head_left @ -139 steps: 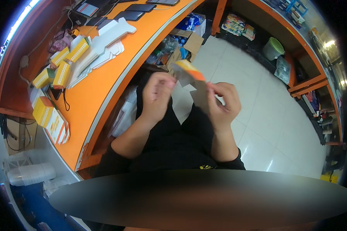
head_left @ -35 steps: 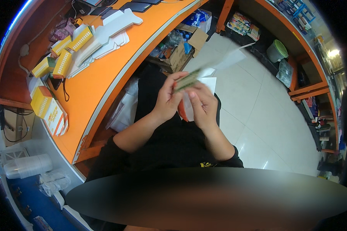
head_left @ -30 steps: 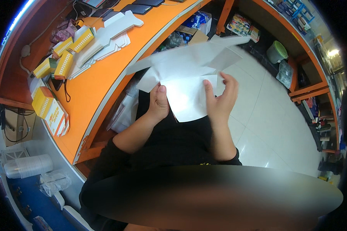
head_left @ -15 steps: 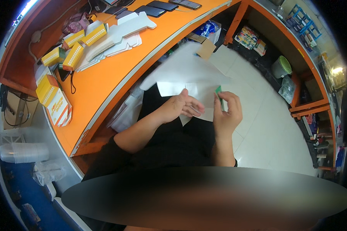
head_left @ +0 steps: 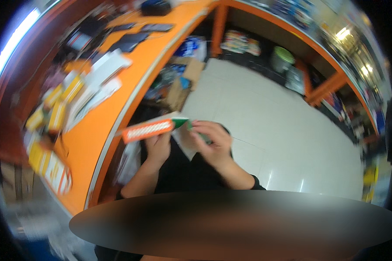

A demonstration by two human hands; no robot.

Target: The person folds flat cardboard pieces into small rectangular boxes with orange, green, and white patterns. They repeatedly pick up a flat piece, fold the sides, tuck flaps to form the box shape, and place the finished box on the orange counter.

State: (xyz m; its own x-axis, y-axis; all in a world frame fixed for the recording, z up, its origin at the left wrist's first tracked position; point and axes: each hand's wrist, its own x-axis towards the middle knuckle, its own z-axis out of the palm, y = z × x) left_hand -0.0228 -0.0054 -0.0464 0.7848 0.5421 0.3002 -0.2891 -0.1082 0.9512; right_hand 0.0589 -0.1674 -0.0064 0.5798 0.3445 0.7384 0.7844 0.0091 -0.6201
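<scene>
With clock directions taken from the hands, an orange counter (head_left: pixel 106 130) is seen sweeping from 8 o'clock round to 12, and a pale tiled floor (head_left: pixel 265 130) is spread from 1 to 4. Everything is softened by blur.

A carton (head_left: pixel 148 131), its side orange with a white pattern and its end green, is held above the lap, tilted slightly up toward its green end. It is gripped from below by the left hand (head_left: pixel 158 149), whose fingertips are hidden behind it. The right hand (head_left: pixel 213 141) is curled with its fingertips drawn in at the green end; whether a flap is pinched cannot be told. A pale panel (head_left: pixel 185 141) is left hanging between the hands.

Small yellow boxes (head_left: pixel 57 115) are clustered on the counter at 10 o'clock, with white card pieces (head_left: pixel 104 69) stacked just beside them. At 12, a cardboard box (head_left: pixel 177 95) is filled with clear plastic and blue items. At 2, a bin (head_left: pixel 282 59) is topped in green, its contents hidden.

The counter is edged by a grey strip (head_left: pixel 130 101), from which the carton is barely separated in view.
</scene>
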